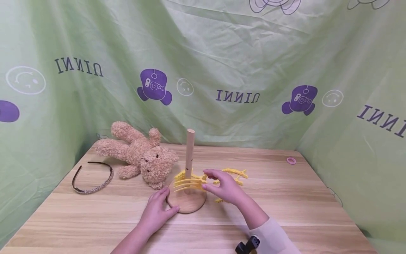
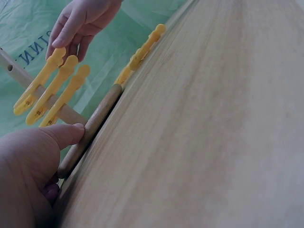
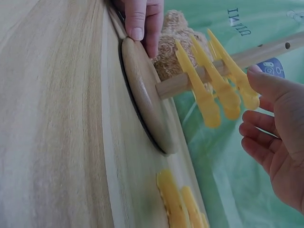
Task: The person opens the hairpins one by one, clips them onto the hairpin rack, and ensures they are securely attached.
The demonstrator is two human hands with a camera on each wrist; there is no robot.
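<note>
On the table, my left hand (image 1: 157, 211) grips the near left edge of a round wooden base (image 1: 190, 204), thumb on top. An upright wooden post (image 1: 190, 151) rises from this base. Three yellow plastic clips sit one above another around the post, their knobbed ends toward the right. My right hand (image 1: 225, 185) pinches the knobbed end of the uppermost yellow clip (image 3: 232, 66), thumb on the near side and index finger beyond it. In the right wrist view, the other fingers curl beneath, apart from the lower clips.
More yellow clips (image 1: 235, 171) lie right of the base, partly behind my right hand. A plush teddy bear (image 1: 134, 153) lies on its side at the back left, beside a dark headband (image 1: 85, 191). A pink hair tie (image 1: 291, 164) is at the far right. Green curtains enclose the table.
</note>
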